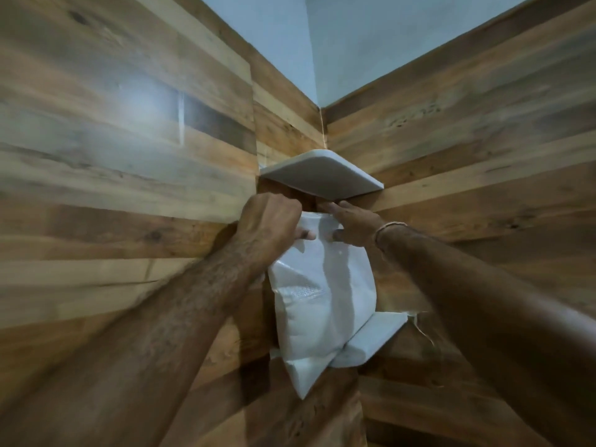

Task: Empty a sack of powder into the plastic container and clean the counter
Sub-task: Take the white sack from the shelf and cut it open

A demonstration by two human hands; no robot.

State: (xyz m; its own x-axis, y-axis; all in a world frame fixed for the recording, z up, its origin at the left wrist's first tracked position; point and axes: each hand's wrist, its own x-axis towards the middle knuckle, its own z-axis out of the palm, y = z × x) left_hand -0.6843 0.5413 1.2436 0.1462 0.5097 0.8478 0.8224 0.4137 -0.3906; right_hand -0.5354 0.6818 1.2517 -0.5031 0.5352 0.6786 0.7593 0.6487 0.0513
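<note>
Two hands, one sack, two shelves, one wall corner.

1. White woven sack (322,301). It stands upright on the lower corner shelf (377,333), toward that shelf's left end, and its bottom corner hangs over the front edge. The body is full and bulging, and the fabric hides the contents. The front is blurred. A patch of coarse weave shows at mid-height, but no lettering can be read. The flattened top edge sits just under the upper corner shelf (322,175).

2. Left hand (271,221). The fingers are curled over the sack's top left edge and the thumb presses on the front face, a closed grip on the fabric. The fingertips are hidden behind the sack.

3. Right hand (351,221). The fingers reach behind the top right edge and the thumb lies on the front, pinching the fabric between them. A thin pale wrist band (390,225) circles the wrist.

4. Upper corner shelf. It is white with a rounded front corner and is set into the angle of the walls. Its back part is out of sight.

5. Lower corner shelf. It is white and largely covered by the sack, with only the right end bare. A loose thread (422,330) dangles off that right end.

6. Wood-plank walls (129,156). They meet behind both shelves, with pale blue-grey wall above. A glare patch blurs the left side, and both forearms are cut off by the bottom of the view.
</note>
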